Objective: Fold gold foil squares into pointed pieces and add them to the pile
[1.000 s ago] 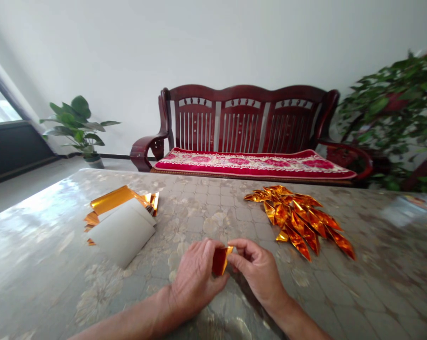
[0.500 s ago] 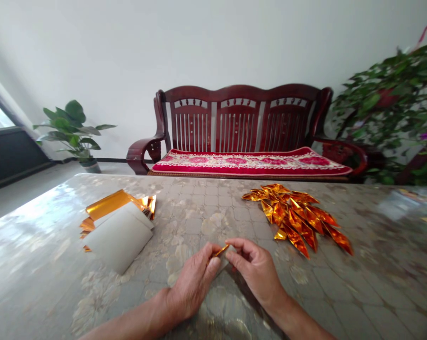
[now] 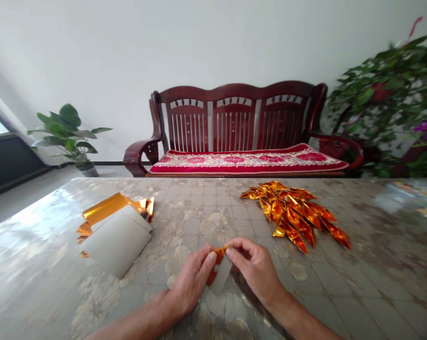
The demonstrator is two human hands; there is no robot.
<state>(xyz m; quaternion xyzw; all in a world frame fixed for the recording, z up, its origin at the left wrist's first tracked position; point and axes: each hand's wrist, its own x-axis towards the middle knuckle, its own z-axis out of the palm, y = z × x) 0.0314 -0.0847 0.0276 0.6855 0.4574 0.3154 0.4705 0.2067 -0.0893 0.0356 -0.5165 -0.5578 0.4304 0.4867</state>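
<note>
Both my hands meet at the middle of the table, near its front. My left hand [image 3: 191, 282] and my right hand [image 3: 254, 270] pinch a small folded piece of foil paper [image 3: 219, 273] between thumbs and fingers. Its orange-gold face shows at the top and its pale back hangs below. To the right lies a loose heap of folded, pointed gold foil pieces [image 3: 293, 216]. A stack of foil sheets [image 3: 116, 231], pale backs up and gold edges showing, sits to the left, out of reach of my fingers.
The table has a glossy, patterned grey-beige cover [image 3: 199, 208]. Beyond its far edge stand a dark red wooden bench [image 3: 234, 125] with a red cushion, a potted plant [image 3: 66, 134] at left and a leafy plant [image 3: 383, 97] at right.
The foil piece has turned in my fingers, and its pale back now shows below the orange fold. My head view has tilted slightly, shifting the scene.
</note>
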